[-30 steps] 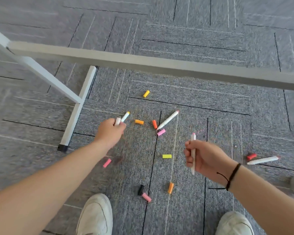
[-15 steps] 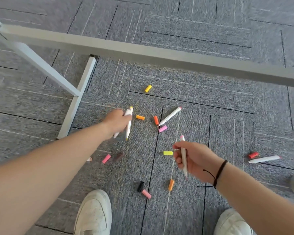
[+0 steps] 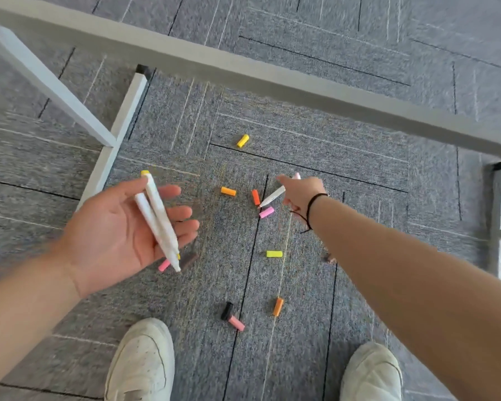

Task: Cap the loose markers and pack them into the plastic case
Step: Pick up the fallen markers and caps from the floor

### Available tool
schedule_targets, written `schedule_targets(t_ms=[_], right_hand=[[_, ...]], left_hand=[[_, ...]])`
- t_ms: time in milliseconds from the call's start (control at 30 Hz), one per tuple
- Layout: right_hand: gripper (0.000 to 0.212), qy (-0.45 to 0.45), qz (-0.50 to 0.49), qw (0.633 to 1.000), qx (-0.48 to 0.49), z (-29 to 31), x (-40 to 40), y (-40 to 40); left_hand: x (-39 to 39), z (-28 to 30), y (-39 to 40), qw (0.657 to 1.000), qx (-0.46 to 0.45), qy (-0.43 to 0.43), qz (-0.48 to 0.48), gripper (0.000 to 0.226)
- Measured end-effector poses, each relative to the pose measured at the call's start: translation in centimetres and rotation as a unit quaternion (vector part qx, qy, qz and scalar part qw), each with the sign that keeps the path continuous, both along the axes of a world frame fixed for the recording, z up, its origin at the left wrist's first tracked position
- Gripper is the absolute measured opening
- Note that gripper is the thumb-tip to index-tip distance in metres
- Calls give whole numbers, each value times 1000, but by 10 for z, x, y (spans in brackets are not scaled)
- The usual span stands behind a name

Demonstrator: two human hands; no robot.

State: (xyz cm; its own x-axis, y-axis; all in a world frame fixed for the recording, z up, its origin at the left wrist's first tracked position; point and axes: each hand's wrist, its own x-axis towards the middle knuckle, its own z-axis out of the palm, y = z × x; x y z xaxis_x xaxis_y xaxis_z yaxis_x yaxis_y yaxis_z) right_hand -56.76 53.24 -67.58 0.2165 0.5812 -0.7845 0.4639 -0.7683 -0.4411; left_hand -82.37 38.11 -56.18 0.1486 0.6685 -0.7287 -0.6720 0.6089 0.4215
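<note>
The left hand [image 3: 122,227] is turned palm up with the fingers spread and nearly straight; two white markers [image 3: 158,219] lie across the palm and fingers, crossing near their upper ends, the thumb resting against them — one shows a yellow tip at the top. The right hand [image 3: 300,191] is stretched forward over the carpet [image 3: 359,157] with its fingers bent down onto a white marker [image 3: 272,195] that lies slanted on the floor; another marker's pink end [image 3: 296,176] sticks out above the knuckles, so the hand has that one in its grip. A black cord bracelet [image 3: 311,208] sits on the right wrist.

Loose caps are scattered on the carpet between the hands and the shoes: an orange cap [image 3: 228,191] and a red-orange cap [image 3: 255,197] just left of the floor marker's tip, a pink cap [image 3: 266,212] just below it, a yellow cap [image 3: 242,140] farther off toward the table's crossbar [image 3: 243,70], a yellow-green cap [image 3: 274,254] mid-floor, and — nearer the white shoes [image 3: 142,363] — a black cap [image 3: 226,310] touching a pink one [image 3: 236,324], with an orange cap [image 3: 278,306] to their right. Another pink cap [image 3: 164,265] peeks out beneath the left hand's markers.
</note>
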Motion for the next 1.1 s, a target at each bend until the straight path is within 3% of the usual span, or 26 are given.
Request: schedule_targets(t_ms=[133,200,267,333,433,500,633,733,833,900,967,1033,1100], right_hand=[[43,-119,78,990,17,-22,-6,14],[38,-130,84,988,6,-23,-7,15],[32,-47,29,998,4,-17,-7,13],[21,127,-68,990,-9,3,-2,4],[12,372,-126,918,-49,41,6,-17],[14,457,-125,878,-71,60,9,-34],[18,530,-140,831,-96,80,9,-67],[21,545,-127,822,-106,85,5,-83],[29,551,-123,818,-113,81,4,-97],[29,542,-117,821,-137,79,2,-109],[28,522,-106,833,-150,78,0,-121],[29,495,-91,851,-151,79,0,-131],[31,467,-77,868,-152,78,3,-138]], left_hand=[[-2,4,-10,997,-49,22,58,48],[-4,2,-11,995,-69,52,55,52],[-7,-1,-13,991,-93,69,64,56],[-8,-2,-15,989,-102,68,78,63],[-10,-2,-19,989,-103,64,85,72],[-10,-4,-21,988,-103,65,92,68],[-13,-10,-28,990,-97,56,83,52],[-24,-18,-37,990,-96,66,81,43],[-39,-33,-50,982,-110,117,94,32],[-52,-45,-64,969,-125,204,62,19],[-65,-55,-78,914,-119,386,-46,13],[-77,-60,-86,781,-66,585,-210,10],[-81,-62,-85,668,-3,670,-323,8]])
